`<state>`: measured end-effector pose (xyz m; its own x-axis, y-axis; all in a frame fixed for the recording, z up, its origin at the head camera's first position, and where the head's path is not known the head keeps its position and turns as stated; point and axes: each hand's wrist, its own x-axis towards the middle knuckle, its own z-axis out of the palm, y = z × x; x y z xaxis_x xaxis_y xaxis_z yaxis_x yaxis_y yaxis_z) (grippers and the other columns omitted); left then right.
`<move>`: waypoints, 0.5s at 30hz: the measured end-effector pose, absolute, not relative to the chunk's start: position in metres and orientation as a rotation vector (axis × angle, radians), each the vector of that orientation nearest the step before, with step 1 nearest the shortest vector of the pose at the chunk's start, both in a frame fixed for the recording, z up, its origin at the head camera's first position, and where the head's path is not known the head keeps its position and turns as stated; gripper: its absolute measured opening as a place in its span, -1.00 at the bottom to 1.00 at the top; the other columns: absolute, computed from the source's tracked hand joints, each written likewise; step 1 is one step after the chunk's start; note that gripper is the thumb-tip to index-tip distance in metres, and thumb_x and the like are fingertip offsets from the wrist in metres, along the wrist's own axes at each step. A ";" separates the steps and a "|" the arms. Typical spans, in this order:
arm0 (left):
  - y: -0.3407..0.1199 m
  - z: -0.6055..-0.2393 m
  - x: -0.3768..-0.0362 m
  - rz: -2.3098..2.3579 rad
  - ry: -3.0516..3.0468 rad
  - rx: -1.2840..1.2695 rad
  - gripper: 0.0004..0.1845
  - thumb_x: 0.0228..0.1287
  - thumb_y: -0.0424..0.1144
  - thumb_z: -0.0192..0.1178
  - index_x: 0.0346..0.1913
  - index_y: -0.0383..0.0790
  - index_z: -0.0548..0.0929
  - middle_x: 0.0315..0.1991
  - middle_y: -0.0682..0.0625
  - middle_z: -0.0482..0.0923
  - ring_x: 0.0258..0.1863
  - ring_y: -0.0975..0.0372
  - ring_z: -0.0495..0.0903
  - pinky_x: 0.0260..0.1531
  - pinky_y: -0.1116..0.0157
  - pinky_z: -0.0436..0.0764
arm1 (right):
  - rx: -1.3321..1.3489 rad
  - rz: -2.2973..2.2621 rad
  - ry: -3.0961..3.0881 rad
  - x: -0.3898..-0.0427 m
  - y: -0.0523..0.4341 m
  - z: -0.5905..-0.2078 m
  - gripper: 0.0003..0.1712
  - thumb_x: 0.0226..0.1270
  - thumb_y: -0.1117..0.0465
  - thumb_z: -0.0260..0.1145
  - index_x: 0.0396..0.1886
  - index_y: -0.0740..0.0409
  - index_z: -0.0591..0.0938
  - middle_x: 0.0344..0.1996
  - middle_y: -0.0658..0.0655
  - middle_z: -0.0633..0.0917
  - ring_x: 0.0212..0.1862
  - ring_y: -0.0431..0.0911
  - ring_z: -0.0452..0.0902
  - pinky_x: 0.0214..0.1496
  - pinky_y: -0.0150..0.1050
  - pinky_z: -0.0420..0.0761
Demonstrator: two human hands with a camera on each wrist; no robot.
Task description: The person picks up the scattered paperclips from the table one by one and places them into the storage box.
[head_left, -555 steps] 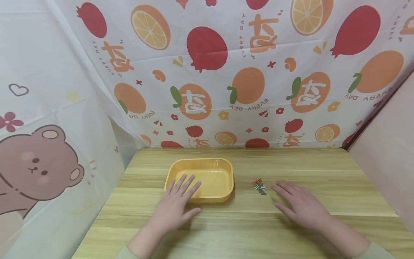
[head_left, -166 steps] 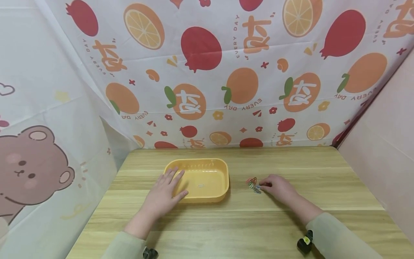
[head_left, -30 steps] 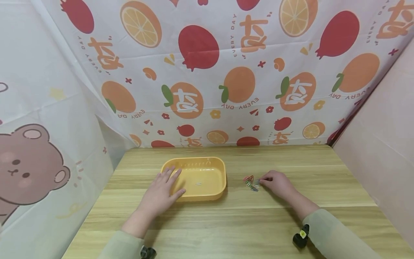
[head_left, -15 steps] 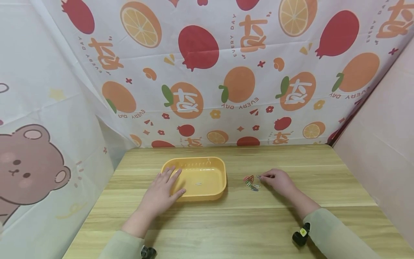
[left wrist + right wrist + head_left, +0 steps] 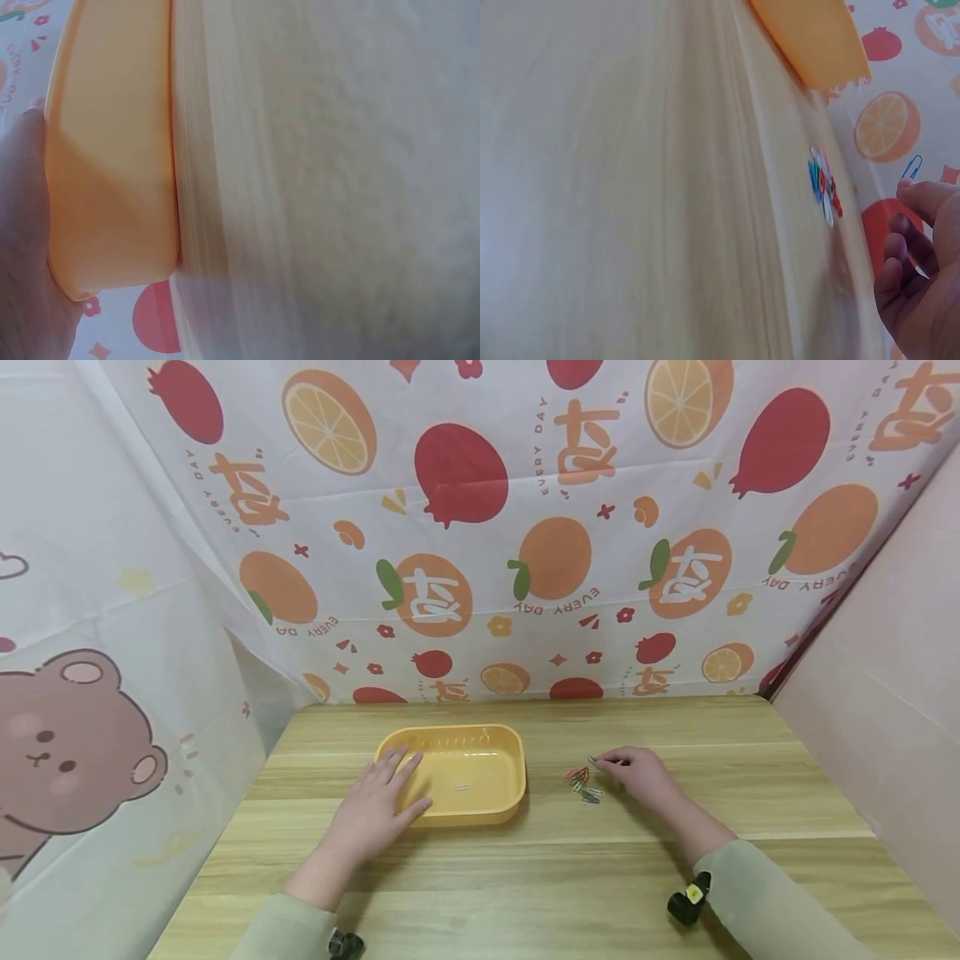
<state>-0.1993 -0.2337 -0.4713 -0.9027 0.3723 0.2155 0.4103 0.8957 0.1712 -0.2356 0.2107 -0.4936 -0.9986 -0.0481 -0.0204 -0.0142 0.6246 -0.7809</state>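
My right hand point(image 5: 637, 774) pinches a blue paper clip point(image 5: 912, 166) between thumb and index finger, the other fingers curled loosely. It is raised off the table beside a small pile of coloured paper clips point(image 5: 579, 778), with red, green, white and blue ones among them. Spread fingers of my left hand point(image 5: 377, 802) lie over the left rim of a yellow plastic tray point(image 5: 510, 814), and the thumb reaches along its near side. On the tray's floor lies something small and whitish, like a paper clip point(image 5: 461, 787).
The wooden table point(image 5: 540, 893) ends at the back against a fruit-print cloth point(image 5: 555, 643). A cloth with a bear print point(image 5: 75, 743) hangs at the left, and a pale panel point(image 5: 885, 710) stands at the right.
Over the last second my right hand has lifted the blue paper clip from beside the pile, up and slightly left. The small whitish piece entered the tray earlier. My left hand stays at the rim.
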 end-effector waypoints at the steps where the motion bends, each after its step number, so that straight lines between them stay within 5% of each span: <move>1: -0.234 -0.471 -0.199 -0.317 -2.878 -0.603 -0.15 0.36 0.37 -0.01 0.55 -0.04 0.19 0.55 -0.15 0.08 0.53 -0.07 0.02 0.47 -0.14 0.02 | -0.067 -1.350 2.800 -0.236 0.208 -0.492 -0.71 0.37 -0.06 0.35 -0.11 -0.02 0.79 -0.07 0.05 0.72 -0.09 -0.06 0.56 -0.10 -0.18 0.59; 7: -0.235 -0.472 -0.200 -0.314 -2.860 -0.612 -0.16 0.36 0.37 -0.02 0.54 -0.04 0.21 0.54 -0.16 0.11 0.52 -0.07 0.05 0.47 -0.13 0.04 | -0.115 -1.448 2.747 -0.240 0.187 -0.484 -0.71 0.35 -0.03 0.36 -0.11 0.03 0.80 -0.06 0.07 0.74 -0.01 -0.06 0.58 0.00 -0.17 0.59; 15: -0.236 -0.473 -0.199 -0.300 -2.847 -0.621 -0.17 0.37 0.36 0.00 0.54 -0.04 0.21 0.53 -0.15 0.11 0.51 -0.07 0.07 0.47 -0.12 0.03 | -0.050 -1.698 2.515 -0.247 0.152 -0.474 -0.63 0.31 0.01 0.41 -0.06 0.17 0.77 -0.18 0.22 0.73 -0.28 0.08 0.72 -0.28 -0.13 0.69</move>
